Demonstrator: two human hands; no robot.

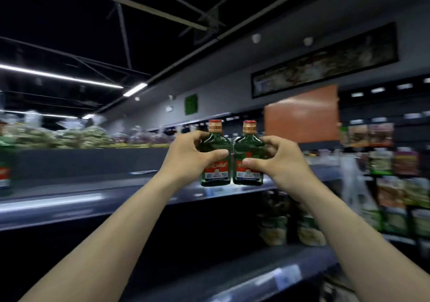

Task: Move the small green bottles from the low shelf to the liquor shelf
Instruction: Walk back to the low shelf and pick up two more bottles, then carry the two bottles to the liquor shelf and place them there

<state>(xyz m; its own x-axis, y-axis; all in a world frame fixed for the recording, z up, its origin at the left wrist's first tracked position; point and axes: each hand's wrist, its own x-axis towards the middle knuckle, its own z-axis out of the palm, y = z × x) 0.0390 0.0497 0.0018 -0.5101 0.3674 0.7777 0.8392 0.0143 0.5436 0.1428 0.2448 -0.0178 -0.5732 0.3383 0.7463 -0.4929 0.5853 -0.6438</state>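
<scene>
Left hand [193, 156] clamped around small green glass bottle [214, 159], right hand [277, 159] around its twin [247, 159] at three o'clock; upright, touching, probably for shelving together.

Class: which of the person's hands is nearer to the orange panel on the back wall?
Right. The right hand is just below-left of the orange panel; the left hand lies farther left, beyond both green bottles.

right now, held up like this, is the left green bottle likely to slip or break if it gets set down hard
The left green bottle looks like smooth glass, so probably rigid and breakable on a hard landing. The left hand pinches it across the body, a grip that may slip. Its flat base should stand steady, though the tall neck could tip it.
</scene>
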